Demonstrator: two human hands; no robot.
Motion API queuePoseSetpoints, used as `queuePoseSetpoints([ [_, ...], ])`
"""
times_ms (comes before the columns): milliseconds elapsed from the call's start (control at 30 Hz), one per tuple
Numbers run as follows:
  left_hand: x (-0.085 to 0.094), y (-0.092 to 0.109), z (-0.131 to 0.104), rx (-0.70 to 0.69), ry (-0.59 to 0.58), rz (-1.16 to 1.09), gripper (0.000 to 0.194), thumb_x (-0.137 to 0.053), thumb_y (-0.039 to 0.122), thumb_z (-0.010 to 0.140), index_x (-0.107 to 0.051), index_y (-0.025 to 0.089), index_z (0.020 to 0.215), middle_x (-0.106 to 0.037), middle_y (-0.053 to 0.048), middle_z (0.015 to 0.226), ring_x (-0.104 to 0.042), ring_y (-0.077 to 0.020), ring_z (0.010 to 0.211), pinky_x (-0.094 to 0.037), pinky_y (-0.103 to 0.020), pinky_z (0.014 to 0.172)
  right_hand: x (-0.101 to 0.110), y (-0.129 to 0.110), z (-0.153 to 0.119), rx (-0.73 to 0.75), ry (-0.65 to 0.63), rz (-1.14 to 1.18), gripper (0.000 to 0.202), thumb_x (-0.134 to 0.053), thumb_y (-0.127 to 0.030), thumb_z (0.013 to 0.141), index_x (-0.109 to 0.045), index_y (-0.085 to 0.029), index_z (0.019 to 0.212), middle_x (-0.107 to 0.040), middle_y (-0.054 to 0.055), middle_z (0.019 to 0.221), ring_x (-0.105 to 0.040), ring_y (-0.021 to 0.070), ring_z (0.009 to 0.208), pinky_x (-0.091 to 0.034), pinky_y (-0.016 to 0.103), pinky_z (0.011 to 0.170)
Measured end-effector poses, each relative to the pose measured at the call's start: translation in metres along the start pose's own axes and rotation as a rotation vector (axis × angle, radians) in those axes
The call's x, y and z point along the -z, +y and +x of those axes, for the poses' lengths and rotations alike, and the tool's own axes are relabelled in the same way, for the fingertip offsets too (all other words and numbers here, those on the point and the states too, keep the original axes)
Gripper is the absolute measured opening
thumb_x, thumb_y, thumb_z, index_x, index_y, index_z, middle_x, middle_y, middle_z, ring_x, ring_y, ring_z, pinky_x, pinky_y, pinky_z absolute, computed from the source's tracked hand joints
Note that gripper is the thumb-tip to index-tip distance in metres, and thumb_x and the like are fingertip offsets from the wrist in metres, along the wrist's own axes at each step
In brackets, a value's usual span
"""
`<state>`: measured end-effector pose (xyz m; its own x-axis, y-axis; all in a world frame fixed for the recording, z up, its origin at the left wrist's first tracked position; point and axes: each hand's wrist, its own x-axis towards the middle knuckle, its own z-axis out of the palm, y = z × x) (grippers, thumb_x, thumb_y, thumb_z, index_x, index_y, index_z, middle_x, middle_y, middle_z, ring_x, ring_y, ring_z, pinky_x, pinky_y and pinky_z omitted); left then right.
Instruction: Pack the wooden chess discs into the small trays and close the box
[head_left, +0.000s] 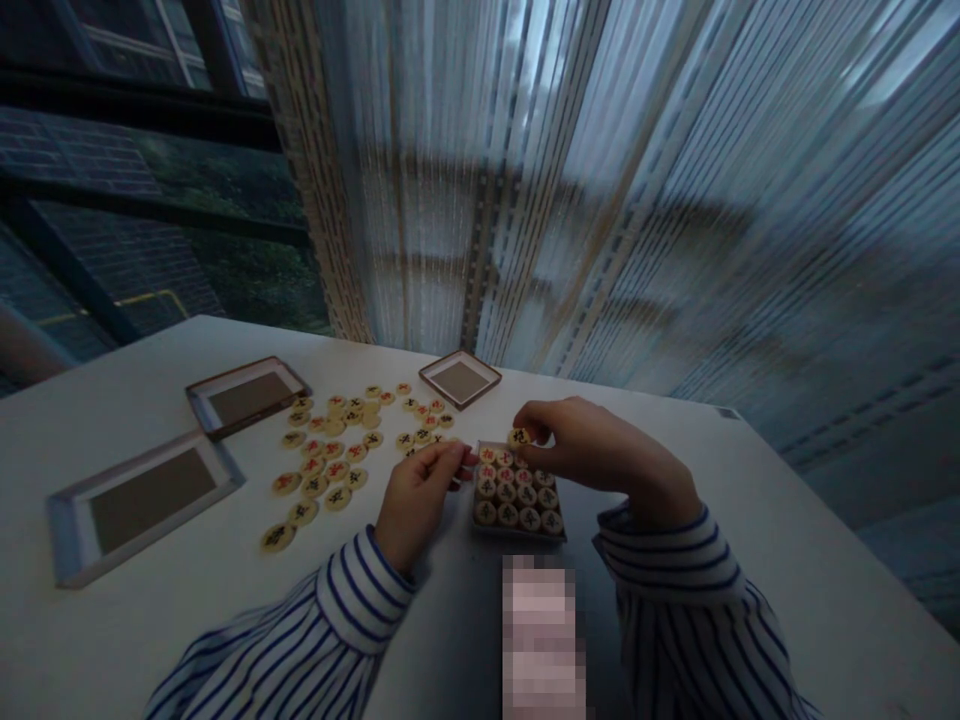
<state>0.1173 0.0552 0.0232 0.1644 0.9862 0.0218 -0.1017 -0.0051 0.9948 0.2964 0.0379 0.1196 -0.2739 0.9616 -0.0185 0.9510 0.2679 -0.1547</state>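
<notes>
Between the thumb and fingers of my right hand [592,445] is a Chinese chess piece [519,437] with a black character, held over the far edge of a small box [517,536]. Rows of round wooden pieces [507,516], marked in black or red, fill much of the box. My left hand [420,490] is at the box's left side, fingers curled together and fingertips by its far left corner. What those fingers hold, if anything, is hidden. My right hand covers part of the box's far right corner.
Many loose chess pieces [337,470] lie spread on the white table [285,640], left of my left hand. A shallow tray or lid [460,380] lies beyond the box. Two more, a brown-edged one [251,393] and a larger pale one [146,498], lie at left. A string curtain [480,200] hangs behind.
</notes>
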Motion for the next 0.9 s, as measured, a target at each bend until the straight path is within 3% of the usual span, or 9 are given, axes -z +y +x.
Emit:
queuePoseSetpoints([
  [267, 0.001, -0.001, 0.001, -0.06, -0.032, 0.164, 0.036, -0.054, 0.047, 0.071, -0.065, 0.013, 0.072, -0.066, -0.005, 0.07, -0.056, -0.0151, 0.062, -0.044, -0.027, 0.058, -0.002, 0.007, 0.002, -0.002, 0.021, 0.004, 0.022, -0.052, -0.032, 0.074, -0.063, -0.018, 0.088, -0.065, 0.005, 0.087, -0.055, 0.0155, 0.076, -0.038, 0.025, 0.065],
  [567, 0.0, -0.012, -0.002, -0.157, -0.109, 0.34, 0.03, -0.05, 0.043, 0.078, -0.063, 0.016, 0.082, -0.066, -0.002, 0.074, -0.059, -0.0163, 0.07, -0.045, -0.027, 0.063, -0.008, 0.013, 0.005, -0.082, -0.077, -0.005, 0.021, -0.054, -0.031, 0.071, -0.063, -0.02, 0.086, -0.065, 0.004, 0.081, -0.055, 0.0142, 0.068, -0.036, 0.024, 0.058],
  [900, -0.001, -0.008, -0.004, -0.198, -0.127, 0.483, 0.033, -0.046, 0.044, 0.079, -0.064, 0.017, 0.084, -0.068, -0.004, 0.078, -0.061, -0.0173, 0.072, -0.046, -0.027, 0.061, -0.018, 0.013, 0.012, -0.133, -0.226, -0.065, 0.026, -0.051, -0.03, 0.07, -0.066, -0.019, 0.088, -0.068, 0.006, 0.081, -0.056, 0.015, 0.065, -0.033, 0.024, 0.051],
])
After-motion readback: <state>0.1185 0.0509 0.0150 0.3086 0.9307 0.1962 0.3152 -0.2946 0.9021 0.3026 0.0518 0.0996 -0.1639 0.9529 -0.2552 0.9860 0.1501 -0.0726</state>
